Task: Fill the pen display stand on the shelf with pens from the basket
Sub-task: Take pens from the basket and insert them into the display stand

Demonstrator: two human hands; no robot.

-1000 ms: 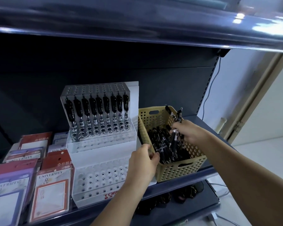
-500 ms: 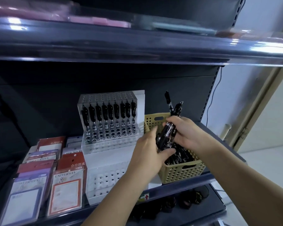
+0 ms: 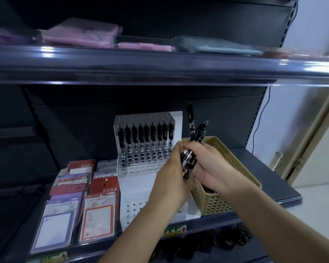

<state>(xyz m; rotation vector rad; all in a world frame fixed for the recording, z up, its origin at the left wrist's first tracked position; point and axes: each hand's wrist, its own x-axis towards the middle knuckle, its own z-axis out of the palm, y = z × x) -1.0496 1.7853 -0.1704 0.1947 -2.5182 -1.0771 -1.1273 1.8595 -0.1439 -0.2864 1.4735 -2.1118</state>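
**Pens (image 3: 187, 160) gripped in both hands**

The left hand (image 3: 169, 183) and right hand (image 3: 211, 168) both curl round the black pens, roughly upright, over the near corner of the basket (image 3: 217, 202), beside the pen display stand (image 3: 141, 118) on the shelf (image 3: 273, 186).

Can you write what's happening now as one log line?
left hand and right hand: both grip pen bunch | where: above basket edge, beside pen stand | stand: one row filled
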